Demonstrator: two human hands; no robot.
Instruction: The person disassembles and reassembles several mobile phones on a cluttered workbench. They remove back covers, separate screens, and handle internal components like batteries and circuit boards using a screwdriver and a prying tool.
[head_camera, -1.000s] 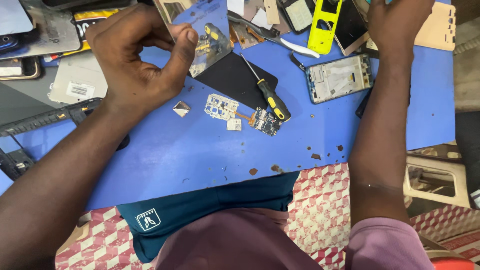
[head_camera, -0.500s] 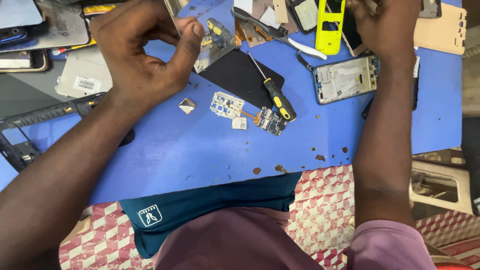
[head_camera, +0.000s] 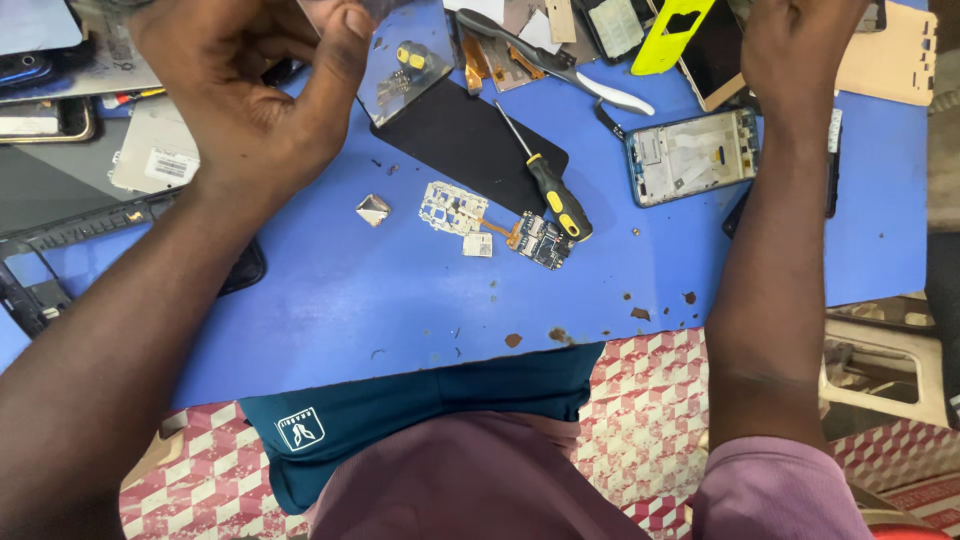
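Note:
My left hand is at the top left above the blue mat. Its thumb and fingers pinch a shiny mirror-like plate, held tilted over a black pad. My right hand reaches to the top right, over a phone screen and beside a yellow-green phone cover; its fingers are cut off by the frame edge. Between the arms lie a black-and-yellow screwdriver, a small circuit board, a perforated metal shield and a small folded metal piece.
An open phone frame lies just left of my right forearm. Cutters with white handles and a beige panel are at the back. Phone parts and a grey battery crowd the left edge. The mat's front edge has chipped spots.
Both hands now sit higher in the picture, nearer its top edge, and the left hand still pinches the shiny plate. The parts on the mat have not moved.

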